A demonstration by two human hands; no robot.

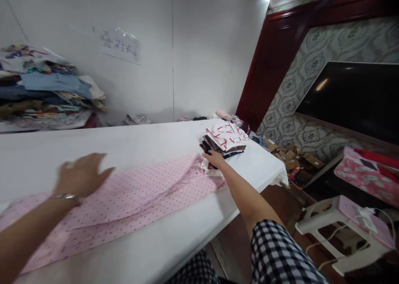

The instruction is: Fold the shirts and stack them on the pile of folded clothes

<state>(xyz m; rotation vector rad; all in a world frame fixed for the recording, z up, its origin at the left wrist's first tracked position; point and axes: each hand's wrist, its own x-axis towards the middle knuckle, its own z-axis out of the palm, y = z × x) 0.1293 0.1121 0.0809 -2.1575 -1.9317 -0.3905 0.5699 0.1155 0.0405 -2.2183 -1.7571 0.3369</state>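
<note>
Garment-like cloth, pale pink fabric with small dark dots [134, 192]: one, laid lengthwise along the near side of a long white-covered table [149, 138]; lightly creased, its right end reaching a folded stack.

Left hand [82, 174]: blurred by motion, fingers extended, thumb apart, nothing in its grasp; over the cloth's far edge, contact unclear. Silver-coloured bracelet [67, 197] at the wrist.

Right hand [215, 157]: at the near left edge of the stack, beside the cloth's right end; whether its fingers grip anything cannot be told.

Stack of folded garments, white with red marks on top, darker layers beneath [227, 136]: on the table's right part.

White strip with small round dots [213, 172]: just below the right hand.

Large heap of mixed-colour clothing [56, 89]: beyond the table, far left.

White paper sheet with handwritten characters [121, 47]: on the pale wall.

Wide black screen [352, 101]: on the patterned wall, right.

Brown cardboard boxes [289, 159]: below the screen.

White plastic stool with pink top [358, 221]: lower right, cable across it.
</note>
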